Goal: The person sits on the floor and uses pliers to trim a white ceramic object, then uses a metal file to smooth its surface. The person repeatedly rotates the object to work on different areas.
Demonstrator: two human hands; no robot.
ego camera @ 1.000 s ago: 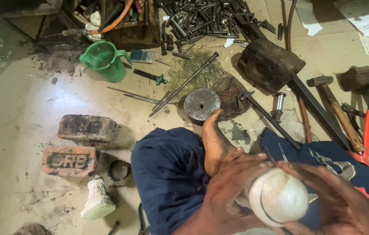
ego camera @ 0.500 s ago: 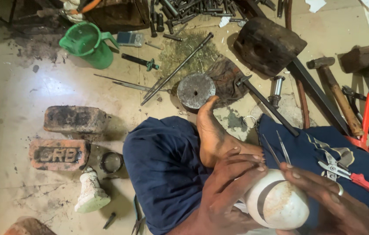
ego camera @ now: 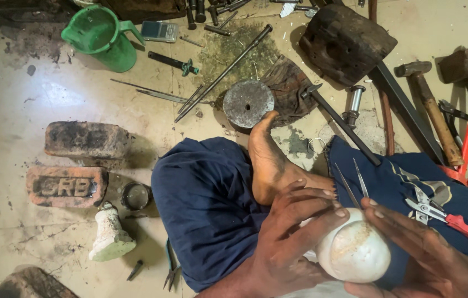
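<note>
Left hand (ego camera: 294, 232) wrapped over the near-left side of a whitish rounded lump (ego camera: 354, 251), fingers spread across its top and gripping. Right hand (ego camera: 419, 248) cupping the same lump from the right and below, fingertips laid on its upper edge — grasping too, not released. Lump held low in the lap, just in front of a bare foot (ego camera: 270, 160) tucked in over dark blue trousers (ego camera: 206, 204); touched by both hands about equally, with the left covering more of the surface. Roughly egg-shaped, its longer axis running left to right between the two palms, speckled flat face turned up toward the camera.

Close at hand on the right thigh: a pair of thin tweezers (ego camera: 355, 185) pointing away from the body, and red-handled snips (ego camera: 449, 223) lying just beside the right fingers — nearest tools, both on the right hand's side. Farther out on the floor, a round metal disc (ego camera: 248, 103) just past the toes, a long steel rod (ego camera: 223, 72), a hammer (ego camera: 430, 107), a green plastic jug (ego camera: 101, 36), two bricks (ego camera: 76, 163) and a small white figurine (ego camera: 110, 234) well off to the left. Nothing between hands and lump; the foot sits just behind it.
</note>
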